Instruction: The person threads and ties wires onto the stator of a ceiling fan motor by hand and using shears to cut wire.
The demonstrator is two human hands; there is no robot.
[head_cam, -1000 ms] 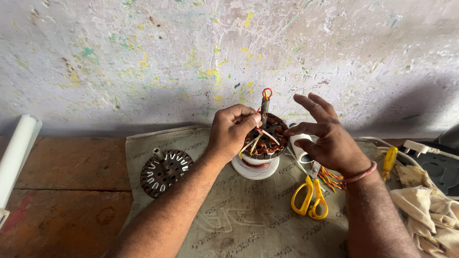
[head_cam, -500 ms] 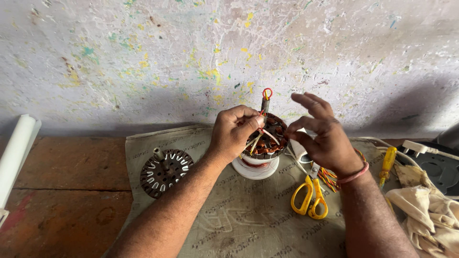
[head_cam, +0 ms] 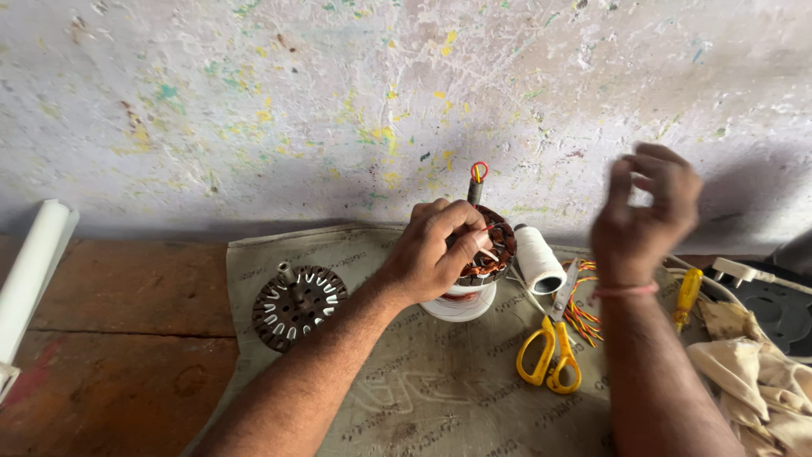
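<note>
Copper windings fill the round motor coil (head_cam: 489, 254) that stands upright on a white ring base (head_cam: 461, 305), near the middle of a printed cloth mat (head_cam: 423, 381) spread over the reddish wooden desk (head_cam: 118, 338). The left hand (head_cam: 436, 250) rests on the top of the coil, its fingers curled together and pinched on thin wire ends at the rim — a few pale strands stick out between the fingertips. Just behind the coil a dark rod with a red and yellow wire loop (head_cam: 479, 172) at its tip stands up against the paint-flecked wall (head_cam: 254, 110). The right hand (head_cam: 647, 211) hangs in the air to the right of the coil, well clear of it and blurred; its fingers are bent and drawn towards the thumb, but I cannot tell whether anything is held between them. A pink band circles that wrist. Below the right hand lie a spool of white thread (head_cam: 538, 258), a bundle of red and yellow wires (head_cam: 582, 309) and yellow-handled scissors (head_cam: 551, 351) — all on the mat. A yellow-handled screwdriver (head_cam: 687, 292) lies further right, beside a crumpled beige rag (head_cam: 761, 381). Left of the coil sits a dark slotted metal disc (head_cam: 298, 305), and a white roll (head_cam: 30, 271) leans at the far left edge.
</note>
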